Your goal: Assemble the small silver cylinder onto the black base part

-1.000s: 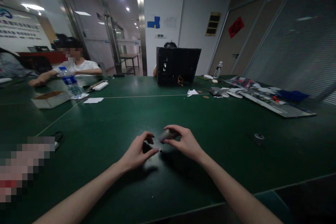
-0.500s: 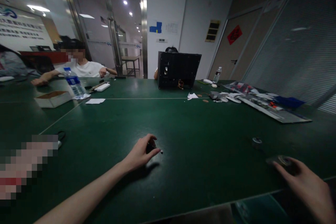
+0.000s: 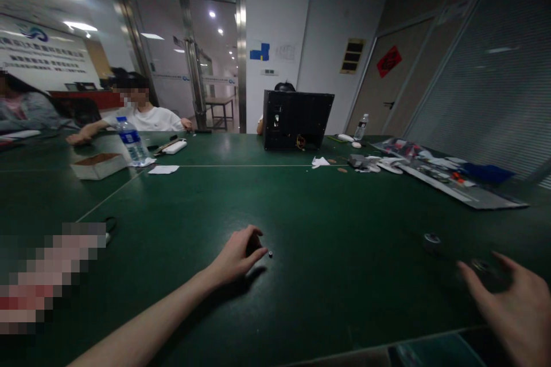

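My left hand (image 3: 243, 249) hovers over the green table, its fingers loosely curled and the thumb apart from them. Just beyond the thumb tip shows a tiny metal piece (image 3: 270, 254); I cannot tell if they touch. The palm is in shadow, and nothing held can be made out there. At the right, my right hand (image 3: 512, 295) is open, thumb and fingers spread on either side of a dark, round metal part (image 3: 481, 268), which is blurred. A short silvery metal cylinder (image 3: 431, 242) stands on the table, left of and beyond that part.
Farther right lies a grey board (image 3: 486, 202) bearing clutter, with a blue tray (image 3: 491, 172) on it. A black case (image 3: 297, 120) stands at the far side. A bottle (image 3: 132, 140) and a shallow box (image 3: 98, 166) are at left. People sit across the table.
My right hand has spread its fingers from around the round metal part and moved slightly right. My left hand stays about where it was. The whole view has shifted a little.
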The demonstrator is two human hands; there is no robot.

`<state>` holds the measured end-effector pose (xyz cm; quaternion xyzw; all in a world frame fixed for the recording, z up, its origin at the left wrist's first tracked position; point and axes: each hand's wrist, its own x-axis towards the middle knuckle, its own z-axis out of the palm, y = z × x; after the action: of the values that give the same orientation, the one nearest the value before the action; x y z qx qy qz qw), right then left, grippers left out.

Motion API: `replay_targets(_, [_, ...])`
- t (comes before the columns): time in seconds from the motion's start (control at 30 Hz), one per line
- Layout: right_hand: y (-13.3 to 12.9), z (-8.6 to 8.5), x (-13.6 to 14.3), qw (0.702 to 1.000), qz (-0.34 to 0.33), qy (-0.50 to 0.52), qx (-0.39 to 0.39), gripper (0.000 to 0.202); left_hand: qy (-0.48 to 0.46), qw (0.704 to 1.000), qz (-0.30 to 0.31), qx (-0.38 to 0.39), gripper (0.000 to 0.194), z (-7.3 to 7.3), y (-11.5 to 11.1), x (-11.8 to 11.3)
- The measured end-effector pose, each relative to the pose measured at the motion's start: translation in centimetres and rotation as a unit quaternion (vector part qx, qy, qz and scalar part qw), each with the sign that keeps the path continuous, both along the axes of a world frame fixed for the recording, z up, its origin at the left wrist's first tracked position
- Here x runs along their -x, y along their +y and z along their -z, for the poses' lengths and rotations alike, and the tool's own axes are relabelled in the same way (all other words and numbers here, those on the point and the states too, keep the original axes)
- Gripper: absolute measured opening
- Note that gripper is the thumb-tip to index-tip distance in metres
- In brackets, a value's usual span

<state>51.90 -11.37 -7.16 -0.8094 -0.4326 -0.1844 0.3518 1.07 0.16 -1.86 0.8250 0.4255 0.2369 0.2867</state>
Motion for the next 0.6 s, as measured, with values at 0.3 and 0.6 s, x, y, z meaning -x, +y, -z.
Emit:
replay_targets(0.3, [5.7, -7.0, 21.4, 0.823, -0.510, 0.027, 0.249, 0.037, 0.025, 1.000, -0.007, -0.016, 0.025, 0.5, 0.3, 0.4])
replay_targets(0.6, [10.7, -7.6, 30.0, 0.703, -0.633, -0.061, 0.317, 0.036, 0.038, 0.999, -0.009, -0.031, 0.021, 0.9, 0.4, 0.3])
